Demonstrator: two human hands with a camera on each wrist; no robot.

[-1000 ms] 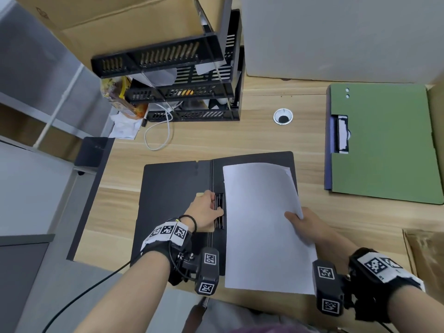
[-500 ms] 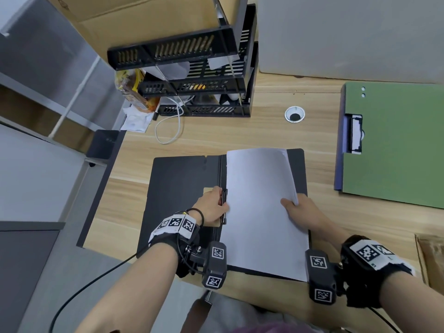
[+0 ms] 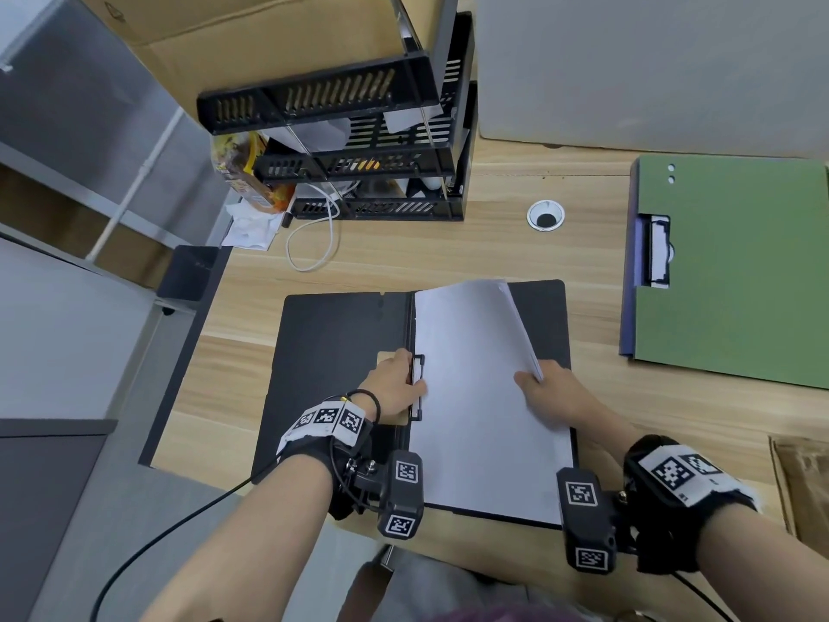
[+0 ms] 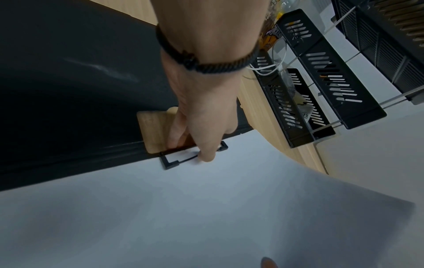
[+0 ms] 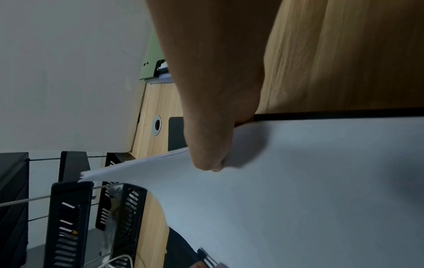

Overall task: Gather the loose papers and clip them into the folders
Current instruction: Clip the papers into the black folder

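Two folders: black folder (image 3: 341,352) open, green folder (image 3: 735,271) shut. Left hand (image 3: 394,388) grips clip (image 3: 417,388); right hand (image 3: 556,392) pinches papers (image 3: 471,397).

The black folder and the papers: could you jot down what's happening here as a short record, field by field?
folder: black folder lies open on the wooden desk
papers: white stack on the folder's right half, right edge lifted
clip: black clip at the spine, over the stack's left edge
left hand: left hand grips the clip
right hand: right hand pinches the stack's right edge
other folder: green folder, closed, far right
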